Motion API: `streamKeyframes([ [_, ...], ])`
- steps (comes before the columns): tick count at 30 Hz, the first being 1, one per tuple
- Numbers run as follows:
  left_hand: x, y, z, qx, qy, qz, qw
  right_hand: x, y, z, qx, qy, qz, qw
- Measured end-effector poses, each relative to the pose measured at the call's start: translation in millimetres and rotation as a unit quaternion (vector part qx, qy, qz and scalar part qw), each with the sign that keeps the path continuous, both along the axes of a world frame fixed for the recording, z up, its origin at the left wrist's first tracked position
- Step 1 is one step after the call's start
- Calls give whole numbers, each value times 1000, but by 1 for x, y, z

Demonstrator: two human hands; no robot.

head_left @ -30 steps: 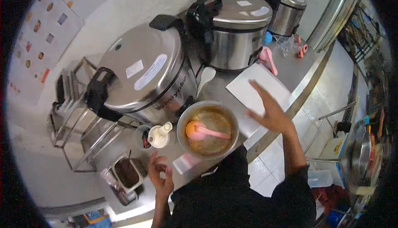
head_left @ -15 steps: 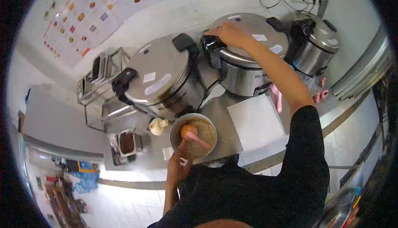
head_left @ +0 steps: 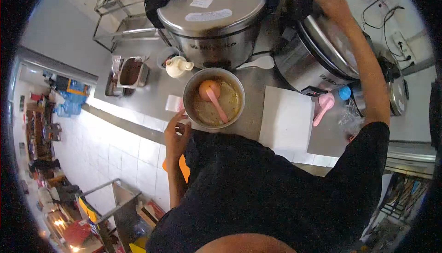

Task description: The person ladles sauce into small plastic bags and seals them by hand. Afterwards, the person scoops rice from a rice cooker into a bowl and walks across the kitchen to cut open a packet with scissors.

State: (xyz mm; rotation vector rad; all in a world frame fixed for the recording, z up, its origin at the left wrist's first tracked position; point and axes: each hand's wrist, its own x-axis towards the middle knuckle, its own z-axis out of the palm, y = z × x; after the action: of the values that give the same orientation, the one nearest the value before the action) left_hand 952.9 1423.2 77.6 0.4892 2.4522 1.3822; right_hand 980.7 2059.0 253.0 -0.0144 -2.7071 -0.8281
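Observation:
On the large right-hand rice cooker, my right hand grips the black lid handle at its left side. My left hand hovers at the lower left of a round metal pot, thumb and fingers apart, close to the rim; whether a fingertip touches it I cannot tell. Shallow yellowish liquid lies in the pot. A ladle with a pink handle and a rounded orange-brown end rests inside it.
Another large rice cooker stands behind the pot, with a white rice paddle beside it. A cream pump bottle, a metal container of brown contents, a white sheet and a pink ladle lie around.
My view has swung, so the counter sits higher and tilted. My left hand has come off the pot and ladle to the pot's lower left. My right hand stays at the lid handle.

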Motion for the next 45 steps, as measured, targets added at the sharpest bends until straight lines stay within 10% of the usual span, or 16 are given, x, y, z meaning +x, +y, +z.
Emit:
streamKeyframes([
  [2,-3,-3,-18,-2,101,21,995,8,-7,34,17,-7,-201,979],
  [6,-6,6,-24,5,119,84,989,57,28,110,-18,272,-13,962],
  [13,-25,24,-34,7,67,89,994,202,84,202,159,390,-142,896],
  [21,-45,49,-68,30,83,142,986,252,23,148,276,252,-317,872],
  [23,-50,59,-63,17,68,117,991,247,25,128,340,141,-490,790],
  [27,-56,59,-56,13,57,141,988,407,231,108,332,230,-306,862],
  [33,-62,45,-100,88,4,134,987,371,118,88,36,491,-260,830],
  [37,-58,48,-115,105,-45,113,987,341,29,-3,-132,628,-187,744],
  [38,-57,49,-121,113,-42,103,987,337,6,-43,-3,569,-259,780],
  [40,-57,47,-139,133,-21,116,984,347,-20,-180,-166,564,-307,749],
  [42,-49,48,-140,158,-16,122,980,356,-71,-327,-67,334,-447,827],
  [45,-47,59,-120,172,-16,121,977,334,-149,-386,-250,50,-507,823],
])
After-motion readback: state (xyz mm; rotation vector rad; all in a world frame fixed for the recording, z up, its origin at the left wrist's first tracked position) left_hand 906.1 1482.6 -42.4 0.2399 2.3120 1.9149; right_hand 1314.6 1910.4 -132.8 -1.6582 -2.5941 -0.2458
